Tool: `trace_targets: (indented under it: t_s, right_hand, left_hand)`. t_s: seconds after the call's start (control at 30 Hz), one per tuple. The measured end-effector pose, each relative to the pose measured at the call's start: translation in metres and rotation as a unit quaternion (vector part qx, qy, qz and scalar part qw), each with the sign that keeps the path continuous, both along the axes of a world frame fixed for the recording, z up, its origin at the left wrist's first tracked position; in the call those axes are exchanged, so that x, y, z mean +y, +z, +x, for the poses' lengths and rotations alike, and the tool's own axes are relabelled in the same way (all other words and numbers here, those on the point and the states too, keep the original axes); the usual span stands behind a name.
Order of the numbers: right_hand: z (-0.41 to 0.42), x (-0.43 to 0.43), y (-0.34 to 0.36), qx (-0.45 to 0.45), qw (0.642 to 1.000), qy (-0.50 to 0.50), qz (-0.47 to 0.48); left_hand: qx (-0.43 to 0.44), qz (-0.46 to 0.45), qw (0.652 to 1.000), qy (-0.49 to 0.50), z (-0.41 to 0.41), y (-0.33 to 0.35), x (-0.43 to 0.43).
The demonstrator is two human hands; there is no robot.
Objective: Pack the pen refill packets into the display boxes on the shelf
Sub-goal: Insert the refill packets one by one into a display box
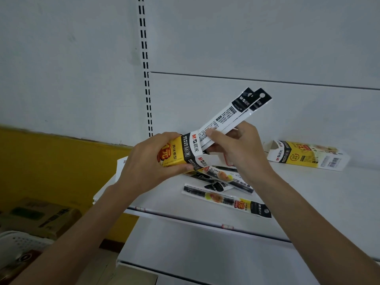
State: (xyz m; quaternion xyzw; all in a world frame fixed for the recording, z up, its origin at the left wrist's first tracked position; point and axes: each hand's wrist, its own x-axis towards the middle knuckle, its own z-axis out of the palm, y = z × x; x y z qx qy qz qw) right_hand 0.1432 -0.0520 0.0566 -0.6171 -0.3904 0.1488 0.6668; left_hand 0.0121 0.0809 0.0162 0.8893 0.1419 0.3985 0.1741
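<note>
My left hand (148, 167) grips a yellow, black and white display box (181, 151) above the white shelf (308, 194), its open end facing right. My right hand (236, 149) pinches two long refill packets (232, 116) whose lower ends sit in the box's opening; their black tops point up and to the right. Several more refill packets (224, 197) lie loose on the shelf below my hands. A second display box (306, 155) lies on its side at the back right of the shelf, open end to the left.
The shelf backs onto a white panel with a slotted upright (145, 64). A lower white shelf (205, 256) juts out beneath. At the left stand a yellow wall (51, 167), cardboard cartons (41, 214) and a white plastic basket (22, 241) on the floor.
</note>
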Motion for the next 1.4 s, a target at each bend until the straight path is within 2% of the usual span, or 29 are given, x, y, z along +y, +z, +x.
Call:
trace_targets:
  t_s: [0.1, 0.27, 0.4, 0.53, 0.77, 0.97, 1.2, 1.4]
  right_hand:
    - [0.006, -0.002, -0.002, 0.021, 1.0, 0.009, 0.001]
    - [0.006, 0.001, 0.0, 0.06, 0.996, -0.005, 0.063]
    - [0.001, 0.006, -0.009, 0.069, 0.998, -0.004, 0.013]
    - [0.008, 0.002, -0.003, 0.107, 0.993, 0.049, -0.008]
    - [0.015, -0.003, 0.005, 0.076, 0.991, 0.099, -0.057]
    - [0.017, -0.001, -0.005, 0.091, 0.986, 0.111, -0.084]
    - [0.03, -0.014, 0.005, 0.126, 0.991, 0.048, 0.008]
    - [0.01, 0.0, -0.012, 0.068, 0.995, 0.053, -0.056]
  left_hand:
    - [0.006, 0.004, 1.0, -0.002, -0.001, -0.003, 0.005]
    - [-0.014, 0.005, 1.0, 0.006, 0.004, 0.0, 0.0]
    - [-0.035, -0.008, 0.999, 0.034, 0.004, -0.001, 0.002]
    - [-0.012, -0.011, 0.999, 0.042, 0.001, -0.003, 0.002]
    - [0.006, 0.033, 0.999, 0.022, 0.003, -0.002, -0.003]
    - [0.022, 0.034, 0.999, 0.029, 0.002, -0.003, 0.001]
    - [0.025, 0.043, 0.998, 0.04, 0.001, -0.005, -0.002]
    - [0.003, 0.042, 0.999, 0.015, 0.005, -0.002, -0.007]
